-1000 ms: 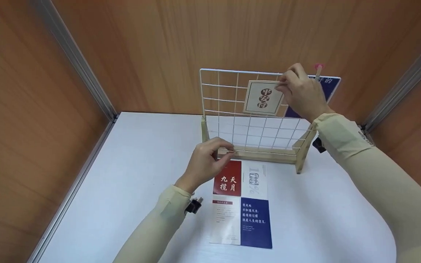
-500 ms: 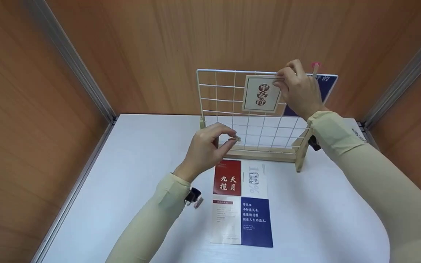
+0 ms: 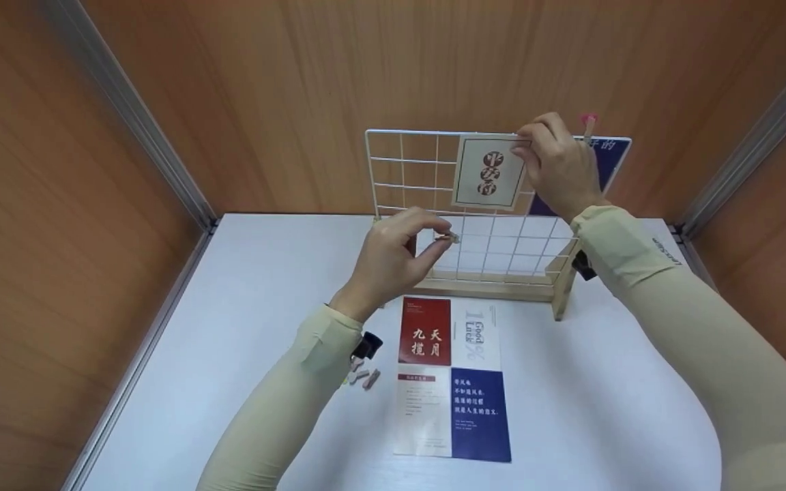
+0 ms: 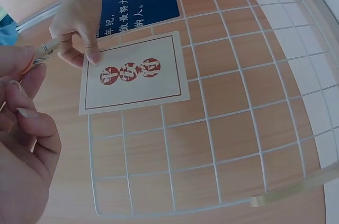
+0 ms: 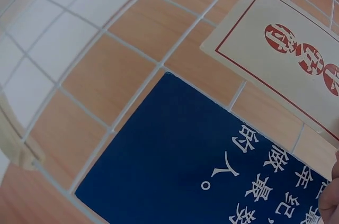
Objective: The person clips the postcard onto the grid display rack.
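Note:
My right hand (image 3: 563, 164) holds a cream card (image 3: 468, 170) with red round characters by its upper right corner, against the top of a white wire grid (image 3: 413, 161). My left hand (image 3: 389, 262) pinches a small wooden clothespin (image 3: 449, 237) in front of the grid, lower than the card. The left wrist view shows the metal spring of the clothespin (image 4: 46, 50) between thumb and fingers. A blue card (image 5: 153, 155) with white characters hangs on the grid's right side, under a pink-topped clothespin (image 3: 589, 123). My right hand partly covers this blue card in the head view.
The grid stands in a wooden base (image 3: 495, 292). Before it lie a red card (image 3: 424, 331), a white "Good Luck" card (image 3: 464, 348), a pale text card (image 3: 422, 426) and a navy card (image 3: 480, 436). Several loose clothespins (image 3: 371, 379) lie near my left forearm. Wooden panels enclose the table.
My left hand has risen with the clothespin toward the cream card. My right hand has raised that card to the grid's top wire. More loose clothespins show beside the left sleeve.

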Demonstrator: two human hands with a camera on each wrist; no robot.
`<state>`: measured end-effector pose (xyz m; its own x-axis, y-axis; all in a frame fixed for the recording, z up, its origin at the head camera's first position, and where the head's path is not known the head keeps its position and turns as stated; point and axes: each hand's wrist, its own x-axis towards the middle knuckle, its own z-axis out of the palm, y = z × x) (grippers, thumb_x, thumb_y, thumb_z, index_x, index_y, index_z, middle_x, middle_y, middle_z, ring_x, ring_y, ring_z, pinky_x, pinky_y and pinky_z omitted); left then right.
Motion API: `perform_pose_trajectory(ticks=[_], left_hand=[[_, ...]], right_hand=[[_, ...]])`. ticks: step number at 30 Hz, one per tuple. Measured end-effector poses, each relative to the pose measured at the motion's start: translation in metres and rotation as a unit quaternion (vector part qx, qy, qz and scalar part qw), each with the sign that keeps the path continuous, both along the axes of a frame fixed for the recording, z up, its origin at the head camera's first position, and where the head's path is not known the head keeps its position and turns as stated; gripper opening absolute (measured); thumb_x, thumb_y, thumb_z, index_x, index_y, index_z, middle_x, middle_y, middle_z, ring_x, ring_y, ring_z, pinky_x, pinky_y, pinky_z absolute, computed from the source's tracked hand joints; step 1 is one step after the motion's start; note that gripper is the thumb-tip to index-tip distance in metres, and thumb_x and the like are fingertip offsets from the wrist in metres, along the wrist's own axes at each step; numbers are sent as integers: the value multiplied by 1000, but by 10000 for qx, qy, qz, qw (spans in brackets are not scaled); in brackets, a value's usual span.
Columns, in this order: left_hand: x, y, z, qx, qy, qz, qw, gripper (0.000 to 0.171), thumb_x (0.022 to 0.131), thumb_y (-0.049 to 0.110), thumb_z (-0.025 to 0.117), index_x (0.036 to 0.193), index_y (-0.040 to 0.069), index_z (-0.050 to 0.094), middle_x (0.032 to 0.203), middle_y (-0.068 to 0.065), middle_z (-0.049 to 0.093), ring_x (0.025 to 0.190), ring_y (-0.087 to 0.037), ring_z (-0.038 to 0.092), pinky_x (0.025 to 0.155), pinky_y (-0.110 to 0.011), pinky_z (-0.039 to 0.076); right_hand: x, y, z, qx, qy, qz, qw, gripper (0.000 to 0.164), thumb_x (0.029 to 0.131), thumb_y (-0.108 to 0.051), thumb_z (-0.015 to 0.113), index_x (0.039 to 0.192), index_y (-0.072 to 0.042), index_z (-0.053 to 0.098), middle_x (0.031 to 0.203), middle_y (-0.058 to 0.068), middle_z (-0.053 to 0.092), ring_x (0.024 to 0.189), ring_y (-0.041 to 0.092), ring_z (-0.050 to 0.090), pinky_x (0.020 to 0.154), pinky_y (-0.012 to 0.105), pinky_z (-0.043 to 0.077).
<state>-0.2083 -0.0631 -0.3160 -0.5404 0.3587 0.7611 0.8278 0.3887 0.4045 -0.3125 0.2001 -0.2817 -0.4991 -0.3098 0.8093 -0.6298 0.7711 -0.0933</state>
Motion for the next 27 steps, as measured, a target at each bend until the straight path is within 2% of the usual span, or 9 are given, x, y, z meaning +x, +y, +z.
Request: perform_pose_trajectory(ticks=[5,15,21,27], left_hand=[[-3,3,7,69,59,-72,9999,13,93,17,71,103,9,73,101,2,71,67,-3,52,56,-22,47],[-9,0,15,-98,181,19,9998,15,94,16,70,105,7,73,104,-2,71,69,-5,53,57,-22,46],[-14,-1,19,-180,185,62,9996,14,94,14,70,106,7,72,103,-2,71,76,-10,59,58,-22,46],[-20,0,24,-231,54,169,9996,14,94,14,69,106,8,72,104,-1,71,76,-7,56,60,-22,46]], right_hand=[[1,-3,-1,-52,-93,-43,9999,21,97,-13,65,108,5,65,102,20,58,70,31,66,72,45,56],[4,-11,-1,-220,-243,-132,9994,22,97,-13,65,108,6,66,106,21,58,72,33,67,65,44,57],[6,-15,0,-315,-485,-288,9979,22,97,-13,64,108,6,65,106,20,57,74,33,66,68,44,57],[7,-19,-1,-418,-628,-355,9965,22,98,-14,63,107,5,65,106,19,57,77,34,67,71,45,57]])
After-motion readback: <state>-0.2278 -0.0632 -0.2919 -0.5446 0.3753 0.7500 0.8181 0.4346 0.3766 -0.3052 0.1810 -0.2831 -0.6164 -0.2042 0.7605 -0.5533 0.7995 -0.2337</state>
